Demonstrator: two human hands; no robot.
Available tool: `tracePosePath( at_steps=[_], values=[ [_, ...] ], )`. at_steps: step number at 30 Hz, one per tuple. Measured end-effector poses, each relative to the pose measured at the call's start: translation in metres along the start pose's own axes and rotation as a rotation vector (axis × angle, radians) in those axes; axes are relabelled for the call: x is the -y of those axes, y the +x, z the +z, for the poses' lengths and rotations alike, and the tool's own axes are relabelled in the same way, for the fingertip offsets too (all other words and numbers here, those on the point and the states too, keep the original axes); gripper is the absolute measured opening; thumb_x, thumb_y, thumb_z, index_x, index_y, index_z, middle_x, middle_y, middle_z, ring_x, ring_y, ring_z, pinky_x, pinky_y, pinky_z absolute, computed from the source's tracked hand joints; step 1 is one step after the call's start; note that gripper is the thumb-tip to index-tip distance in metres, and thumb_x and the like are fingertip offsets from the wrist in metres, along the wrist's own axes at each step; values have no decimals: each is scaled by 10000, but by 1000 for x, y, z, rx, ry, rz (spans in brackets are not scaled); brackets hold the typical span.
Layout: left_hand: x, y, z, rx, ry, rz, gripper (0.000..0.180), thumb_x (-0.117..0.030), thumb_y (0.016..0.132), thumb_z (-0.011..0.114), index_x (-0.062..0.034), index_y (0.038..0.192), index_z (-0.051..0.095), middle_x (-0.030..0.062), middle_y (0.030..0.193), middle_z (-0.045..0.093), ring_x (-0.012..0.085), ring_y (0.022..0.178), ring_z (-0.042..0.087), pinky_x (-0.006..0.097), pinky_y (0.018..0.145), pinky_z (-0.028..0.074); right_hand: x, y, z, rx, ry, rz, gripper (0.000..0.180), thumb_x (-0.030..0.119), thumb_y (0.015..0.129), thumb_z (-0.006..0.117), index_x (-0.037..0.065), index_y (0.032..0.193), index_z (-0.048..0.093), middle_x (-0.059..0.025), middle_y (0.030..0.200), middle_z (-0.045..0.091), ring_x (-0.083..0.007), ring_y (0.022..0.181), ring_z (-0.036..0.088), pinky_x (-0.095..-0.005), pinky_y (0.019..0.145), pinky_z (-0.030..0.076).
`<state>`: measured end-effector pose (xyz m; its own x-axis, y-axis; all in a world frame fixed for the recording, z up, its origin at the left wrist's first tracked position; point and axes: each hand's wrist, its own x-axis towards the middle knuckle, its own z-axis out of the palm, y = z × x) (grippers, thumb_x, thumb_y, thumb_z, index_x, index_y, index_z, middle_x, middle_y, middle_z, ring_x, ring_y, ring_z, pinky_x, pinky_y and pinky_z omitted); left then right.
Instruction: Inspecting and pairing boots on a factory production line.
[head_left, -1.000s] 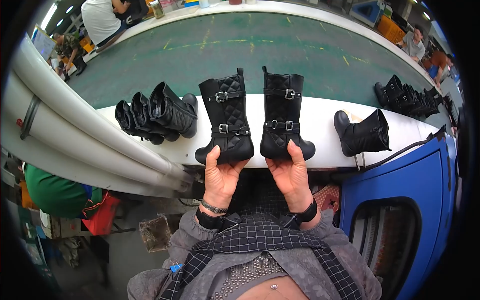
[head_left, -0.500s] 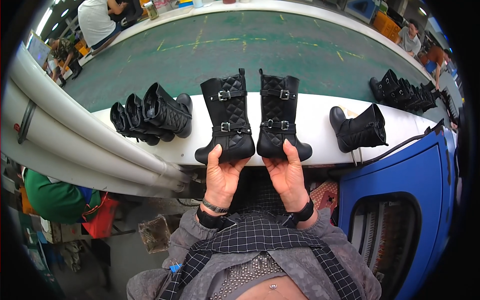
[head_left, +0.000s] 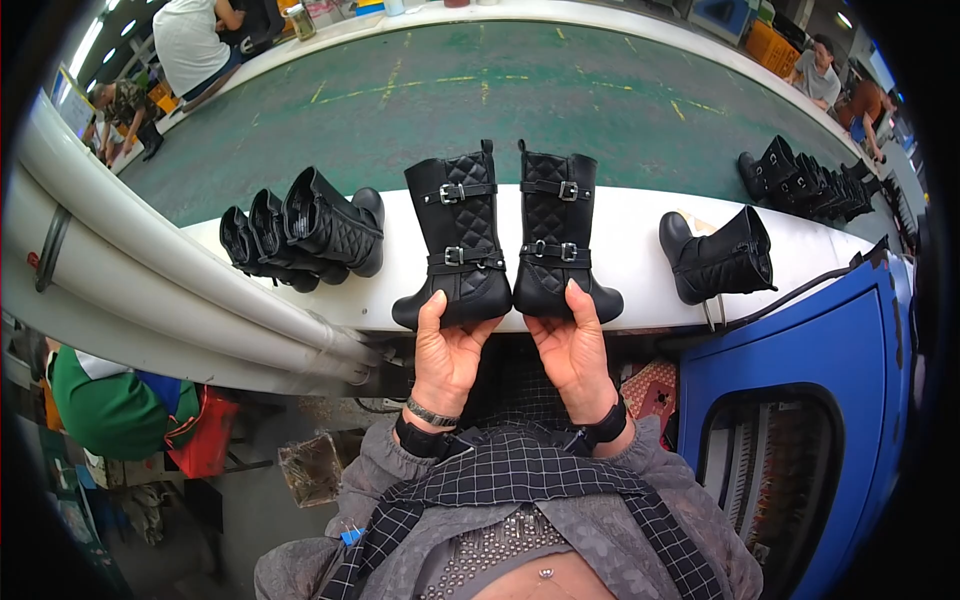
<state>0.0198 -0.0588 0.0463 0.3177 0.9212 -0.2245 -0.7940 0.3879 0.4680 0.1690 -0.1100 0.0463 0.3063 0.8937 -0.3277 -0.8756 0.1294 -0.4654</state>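
My left hand [head_left: 447,350] grips a black quilted boot [head_left: 462,220] by its foot, thumb on the near side and fingers beneath the sole. A matching boot [head_left: 557,222] is held the same way in my right hand [head_left: 573,350]. Both boots stand upright side by side, toes turned outward, with two buckled straps across each shaft. Their soles are nearly touching at the heels. Several similar boots [head_left: 318,215] lie tilted to the left on the white ledge. Another single boot [head_left: 722,255] lies on its side to the right.
Beyond the white ledge [head_left: 630,235] runs a green conveyor belt [head_left: 450,100]. White pipes [head_left: 180,260] close off the left, a blue machine [head_left: 800,370] the right. A row of boots [head_left: 810,180] stands far right. Several people work around the belt.
The left boot has shifted very slightly to the right, closer to the other one. Both hands keep their grip. People in the background have moved a little.
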Motion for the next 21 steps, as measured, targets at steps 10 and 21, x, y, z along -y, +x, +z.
tracePosePath(
  at_steps=[10, 21],
  values=[
    [5, 2, -3, 13, -1, 5, 432, -322, 933, 563, -26, 1245, 532, 151, 1217, 608, 299, 1138, 597, 494, 978, 515, -5, 0, 0, 33, -1, -31, 356, 318, 907, 645, 127, 1199, 573, -42, 1148, 635, -191, 1070, 606, -377, 935, 503],
    [6, -1, 1, 39, 65, 106, 452, -291, 891, 620, -36, 1251, 521, 134, 1192, 618, 275, 1112, 615, 454, 947, 546, -1, 0, 4, 107, -75, -72, 416, 309, 896, 650, 121, 1249, 535, -50, 1168, 615, -198, 1095, 593, -386, 964, 487]
  ],
)
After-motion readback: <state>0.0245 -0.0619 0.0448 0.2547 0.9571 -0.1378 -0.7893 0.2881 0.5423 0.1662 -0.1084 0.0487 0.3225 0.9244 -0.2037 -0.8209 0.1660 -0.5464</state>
